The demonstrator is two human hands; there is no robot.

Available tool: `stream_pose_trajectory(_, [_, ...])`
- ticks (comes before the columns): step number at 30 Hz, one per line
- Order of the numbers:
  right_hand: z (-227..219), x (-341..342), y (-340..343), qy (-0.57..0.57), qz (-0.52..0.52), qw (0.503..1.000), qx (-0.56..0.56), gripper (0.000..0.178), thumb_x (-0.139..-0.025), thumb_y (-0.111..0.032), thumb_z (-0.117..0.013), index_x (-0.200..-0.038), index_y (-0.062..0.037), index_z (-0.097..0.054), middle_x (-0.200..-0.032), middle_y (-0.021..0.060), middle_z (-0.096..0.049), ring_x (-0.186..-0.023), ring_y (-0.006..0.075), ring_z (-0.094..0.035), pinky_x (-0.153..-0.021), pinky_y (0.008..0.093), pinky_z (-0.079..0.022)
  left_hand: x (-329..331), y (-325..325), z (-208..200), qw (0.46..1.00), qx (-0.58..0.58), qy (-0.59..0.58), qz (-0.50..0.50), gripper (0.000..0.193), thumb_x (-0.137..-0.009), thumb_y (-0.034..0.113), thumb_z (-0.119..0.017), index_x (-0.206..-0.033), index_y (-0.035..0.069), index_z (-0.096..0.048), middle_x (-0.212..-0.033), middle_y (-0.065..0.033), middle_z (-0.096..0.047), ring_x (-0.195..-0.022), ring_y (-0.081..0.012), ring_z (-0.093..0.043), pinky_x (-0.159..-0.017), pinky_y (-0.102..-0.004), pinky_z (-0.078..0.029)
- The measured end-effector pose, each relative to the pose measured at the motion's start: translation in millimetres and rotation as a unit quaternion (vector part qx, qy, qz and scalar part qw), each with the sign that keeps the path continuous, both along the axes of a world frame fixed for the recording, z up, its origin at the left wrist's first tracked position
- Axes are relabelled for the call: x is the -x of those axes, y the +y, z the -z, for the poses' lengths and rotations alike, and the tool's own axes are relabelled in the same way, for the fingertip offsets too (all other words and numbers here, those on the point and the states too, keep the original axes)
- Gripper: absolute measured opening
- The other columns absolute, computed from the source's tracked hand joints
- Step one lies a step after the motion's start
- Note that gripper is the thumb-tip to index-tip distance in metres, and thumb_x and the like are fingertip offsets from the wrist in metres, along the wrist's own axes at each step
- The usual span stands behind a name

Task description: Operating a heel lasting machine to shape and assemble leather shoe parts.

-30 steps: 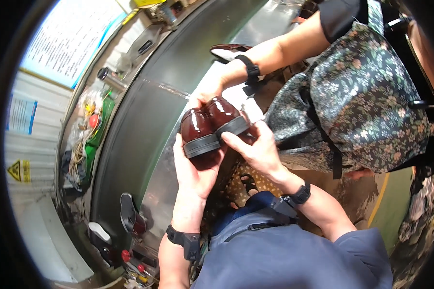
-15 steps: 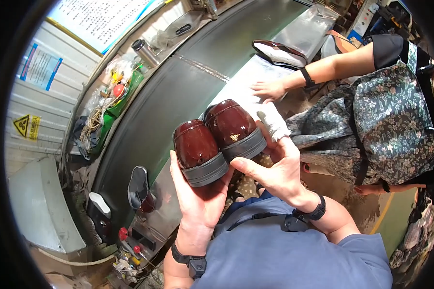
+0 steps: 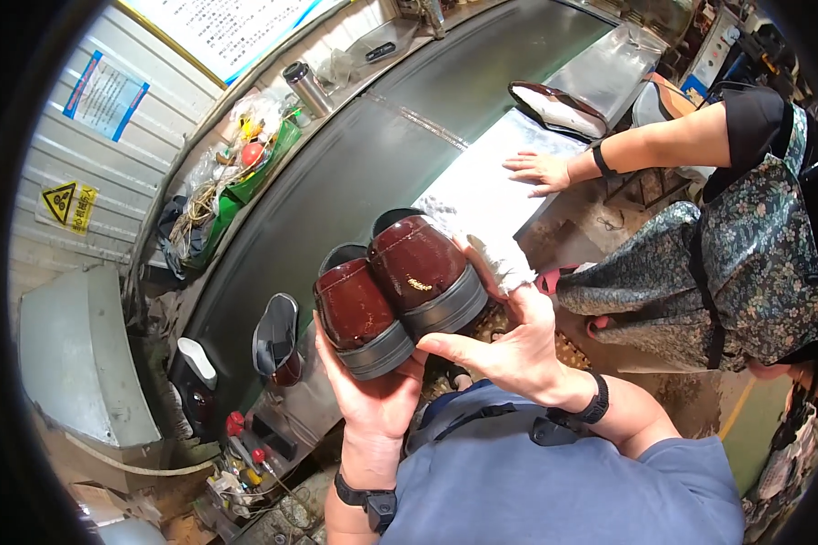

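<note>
Two glossy dark-red shoes are held side by side, heels toward me, their black soles tilted down: the left shoe (image 3: 353,302) and the right shoe (image 3: 415,261). My left hand (image 3: 377,395) grips the left shoe from below and the side, fingers partly hidden under the soles. My right hand (image 3: 521,356) is beside the right shoe's heel, thumb stretched toward the soles. A white cloth (image 3: 507,265) is wrapped over its fingers, against the shoe's right side; the fingertips are hidden.
A dark conveyor belt (image 3: 354,173) curves past, with a metal ledge along it. Another black-lined shoe (image 3: 275,341) and a white-lined shoe (image 3: 197,361) are at left. At right a co-worker's hand (image 3: 541,173) rests on a white sheet (image 3: 486,182), near a dark-red shoe (image 3: 559,111).
The shoes have shifted slightly left in view and tilted, showing more of their openings. My right thumb has moved a little left and down along the soles.
</note>
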State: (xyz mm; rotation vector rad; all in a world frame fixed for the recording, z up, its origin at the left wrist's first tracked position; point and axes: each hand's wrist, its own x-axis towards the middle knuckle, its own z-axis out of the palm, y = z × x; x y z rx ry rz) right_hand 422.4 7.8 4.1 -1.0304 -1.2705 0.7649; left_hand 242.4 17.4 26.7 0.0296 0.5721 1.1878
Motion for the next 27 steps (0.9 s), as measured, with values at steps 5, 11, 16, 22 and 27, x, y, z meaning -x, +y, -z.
stream_pose_trajectory(5, [4, -1, 5, 0.02, -0.015, 1.0, -0.016, 0.096, -0.07, -0.016, -0.099, -0.147, 0.0087, -0.048, -0.141, 0.0207, -0.061, -0.13, 0.025, -0.059, -0.112, 0.0388, -0.047, -2, -1, 5, 0.999, 0.01, -0.001, -0.038, 0.059, -0.102, 0.058, -0.052, -0.144, 0.017, -0.059, -0.144, -0.0076, -0.062, -0.128, -0.0282, -0.061, -0.107, -0.0445, -0.052])
stream_pose_trajectory(11, [-6, 10, -6, 0.001, -0.009, 1.0, -0.026, 0.094, -0.069, -0.016, -0.099, -0.146, 0.0082, -0.049, -0.141, 0.0212, -0.061, -0.13, 0.0266, -0.059, -0.112, 0.0401, -0.047, 10, -12, -2, 0.999, -0.007, -0.01, -0.032, 0.059, -0.101, 0.057, -0.054, -0.144, 0.017, -0.059, -0.145, -0.0071, -0.061, -0.129, -0.0276, -0.06, -0.109, -0.0443, -0.051])
stream_pose_trajectory(16, [-8, 18, -13, 0.011, -0.021, 0.999, -0.045, 0.096, -0.071, -0.012, -0.098, -0.148, 0.0088, -0.045, -0.146, 0.0223, -0.056, -0.135, 0.0278, -0.055, -0.115, 0.0411, -0.044, 18, -17, 0, 0.999, -0.049, 0.0, -0.018, 0.062, -0.102, 0.06, -0.051, -0.148, 0.019, -0.054, -0.15, -0.0037, -0.058, -0.136, -0.0252, -0.055, -0.114, -0.045, -0.045])
stream_pose_trajectory(22, [5, 21, -7, 0.06, -0.079, 0.994, -0.039, 0.097, -0.074, -0.007, -0.094, -0.152, 0.0085, -0.038, -0.154, 0.0239, -0.047, -0.143, 0.0298, -0.047, -0.12, 0.0431, -0.039, 22, -13, 10, 0.995, -0.088, 0.028, -0.023, 0.066, -0.1, 0.06, -0.055, -0.151, 0.019, -0.051, -0.152, -0.0024, -0.056, -0.137, -0.0246, -0.054, -0.115, -0.0435, -0.045])
stream_pose_trajectory(27, [12, 19, -2, 0.075, -0.106, 0.991, -0.042, 0.102, -0.078, -0.004, -0.091, -0.158, 0.0056, -0.027, -0.159, 0.0243, -0.041, -0.147, 0.0299, -0.043, -0.122, 0.0429, -0.036, 25, -8, 14, 0.992, -0.121, 0.037, -0.012, 0.066, -0.1, 0.061, -0.055, -0.151, 0.019, -0.05, -0.151, -0.0022, -0.056, -0.137, -0.0233, -0.054, -0.115, -0.0425, -0.045])
